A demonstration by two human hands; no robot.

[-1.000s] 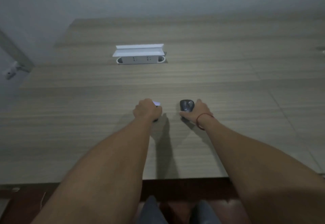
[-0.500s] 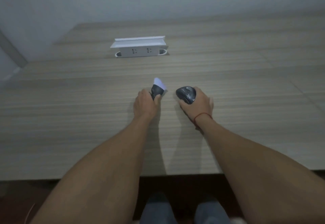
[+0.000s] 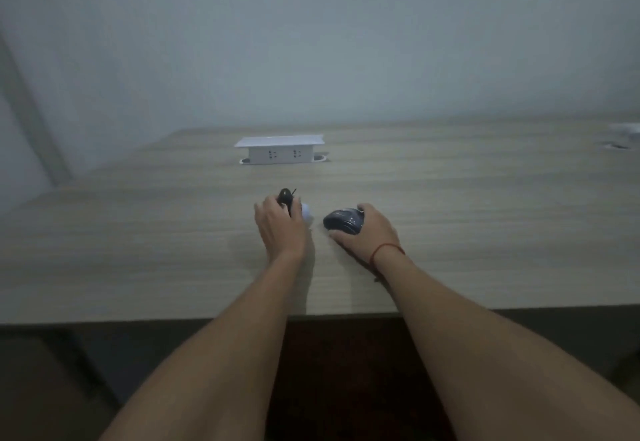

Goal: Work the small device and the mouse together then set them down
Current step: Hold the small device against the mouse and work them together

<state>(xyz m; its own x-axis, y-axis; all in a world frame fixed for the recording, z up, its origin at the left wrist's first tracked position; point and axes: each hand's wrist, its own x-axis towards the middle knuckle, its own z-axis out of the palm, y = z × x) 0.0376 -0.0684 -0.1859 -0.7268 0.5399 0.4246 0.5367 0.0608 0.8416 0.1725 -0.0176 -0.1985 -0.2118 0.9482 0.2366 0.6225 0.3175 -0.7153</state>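
Both hands mid-table (image 3: pixel 138 250) — left hand (image 3: pixel 278 229) on device (image 3: pixel 286 198), right hand (image 3: pixel 370 232) on mouse (image 3: pixel 343 221).

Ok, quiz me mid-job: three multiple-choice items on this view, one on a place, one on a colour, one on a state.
1. Where is the white socket box?
A. beyond the hands
B. at the near edge
C. under the table

2. What colour is the wrist string?
A. blue
B. red
C. green

3. What is the right hand doing?
A. lying flat, empty
B. pointing
C. gripping the mouse

A: it stands farther up the table.
B: a red loop crosses the right wrist.
C: fingers wrap the dark mouse.
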